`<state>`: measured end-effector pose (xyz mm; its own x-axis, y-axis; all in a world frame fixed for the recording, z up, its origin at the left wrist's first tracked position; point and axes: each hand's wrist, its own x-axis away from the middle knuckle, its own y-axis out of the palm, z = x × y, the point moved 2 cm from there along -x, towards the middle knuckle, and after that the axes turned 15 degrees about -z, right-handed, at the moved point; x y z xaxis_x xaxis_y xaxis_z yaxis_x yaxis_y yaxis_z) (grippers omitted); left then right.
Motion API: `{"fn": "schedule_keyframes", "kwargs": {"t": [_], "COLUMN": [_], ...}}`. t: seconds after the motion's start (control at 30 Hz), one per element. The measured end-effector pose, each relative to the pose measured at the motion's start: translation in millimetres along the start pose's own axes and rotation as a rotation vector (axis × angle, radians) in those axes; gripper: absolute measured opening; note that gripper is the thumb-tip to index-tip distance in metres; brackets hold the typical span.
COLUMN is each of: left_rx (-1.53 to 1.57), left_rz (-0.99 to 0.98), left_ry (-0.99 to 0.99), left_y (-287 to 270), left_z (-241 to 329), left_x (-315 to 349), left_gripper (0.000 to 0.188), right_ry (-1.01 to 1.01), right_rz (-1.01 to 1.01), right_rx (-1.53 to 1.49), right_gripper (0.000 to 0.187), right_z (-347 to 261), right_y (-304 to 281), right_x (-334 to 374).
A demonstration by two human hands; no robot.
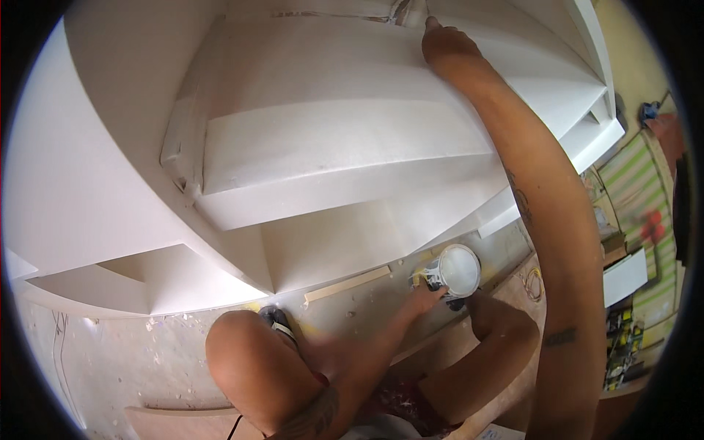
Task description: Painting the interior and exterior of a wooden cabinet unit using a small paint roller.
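My right arm stretches far up across a white-painted cabinet [315, 139]. At its back edge my right hand [449, 50] is closed, fingers curled, by a rough unpainted strip [330, 15]. What the fingers hold, if anything, is too hidden to name. Lower down, my left hand [425, 299] is closed at the near side of a round bucket [460, 271] of white paint. Something dark sits at the rim beside the fingers. The bucket is tilted slightly toward me near the floor, between my bent legs and the cabinet front.
A pale wooden strip [348, 284] lies on the paint-spotted floor [183, 359] along the cabinet's base. Open compartments [330, 242] run under the cabinet top. At right stand a white board [625, 279], green-striped cloth [634, 191] and a heap of small items [623, 345].
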<state>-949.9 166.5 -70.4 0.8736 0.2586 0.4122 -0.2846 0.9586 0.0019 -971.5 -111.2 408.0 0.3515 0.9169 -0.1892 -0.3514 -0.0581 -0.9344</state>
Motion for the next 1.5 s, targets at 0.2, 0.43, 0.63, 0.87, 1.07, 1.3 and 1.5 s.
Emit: {"fn": "schedule_keyframes", "kwargs": {"t": [0.2, 0.43, 0.63, 0.87, 1.07, 1.3, 1.5], "left_rx": [0.019, 0.024, 0.012, -0.002, 0.014, 0.081, -0.019], "left_rz": [-0.016, 0.031, -0.032, -0.052, -0.074, -0.009, -0.114], "left_ry": [-0.058, -0.048, -0.049, -0.107, -0.065, -0.043, -0.117], "left_y": [6, 9, 8, 4, 0, 10, -2], "left_z": [-6, -5, -6, 3, 3, 0, 6], "left_x": [-5, 3, -4, 7, 8, 4, 9], "left_gripper": [0.119, 0.123, 0.12, 0.119, 0.118, 0.118, 0.12], "right_ry": [-0.035, 0.046, 0.007, 0.029, -0.037, 0.031, 0.009], "right_rz": [0.033, -0.026, 0.055, -0.004, 0.03, -0.059, -0.017], "right_rx": [0.233, 0.081, 0.049, 0.126, 0.092, 0.164, 0.059], "right_gripper": [0.038, 0.032, 0.032, 0.031, 0.032, 0.035, 0.035], "right_z": [5, 19, 26, 36, 32, 48, 32], "right_y": [6, -13, -22, -31, -32, -40, -25], "right_x": [20, 17, 15, 5, 4, 46, 32]}}
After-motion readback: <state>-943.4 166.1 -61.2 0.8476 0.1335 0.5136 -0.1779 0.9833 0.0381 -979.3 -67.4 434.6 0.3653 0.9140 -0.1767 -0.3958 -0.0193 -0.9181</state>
